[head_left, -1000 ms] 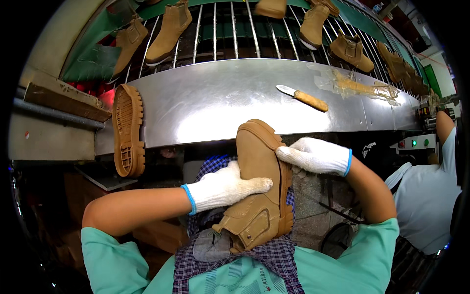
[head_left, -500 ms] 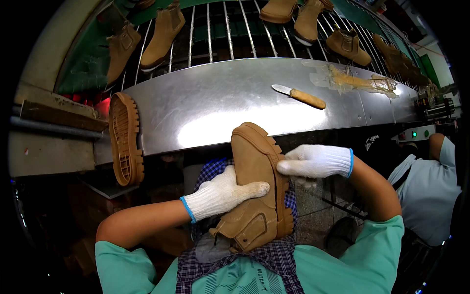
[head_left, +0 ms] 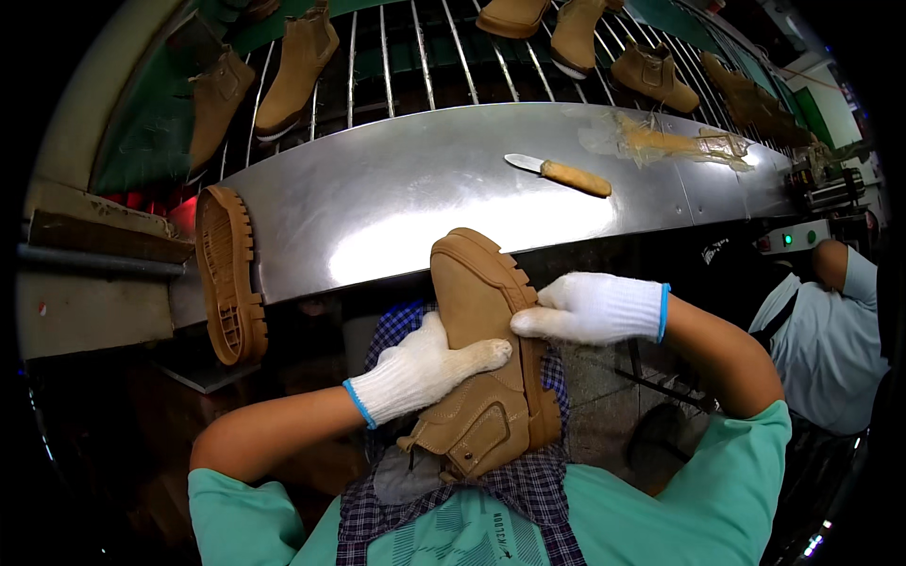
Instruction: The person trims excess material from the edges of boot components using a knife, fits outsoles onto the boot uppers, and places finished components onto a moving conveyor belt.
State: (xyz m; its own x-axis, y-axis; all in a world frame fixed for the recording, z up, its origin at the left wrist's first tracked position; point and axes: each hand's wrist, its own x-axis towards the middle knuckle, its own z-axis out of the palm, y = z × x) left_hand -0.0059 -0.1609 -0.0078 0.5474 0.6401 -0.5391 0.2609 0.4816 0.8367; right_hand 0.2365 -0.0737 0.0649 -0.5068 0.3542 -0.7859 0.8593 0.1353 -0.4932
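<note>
Head view, tan boot [head_left: 491,368] on lap, left hand [head_left: 420,373] and right hand [head_left: 590,307] (gloved) fingers curled gripping it

A shiny steel bench [head_left: 396,203] fronts a barred conveyor rack [head_left: 415,57].

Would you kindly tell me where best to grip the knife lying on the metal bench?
Probably by the yellow-brown handle of the knife, coming from above on the right: it lies flat, blade pointing left, handle thicker and clear of the plastic wrap.
</note>
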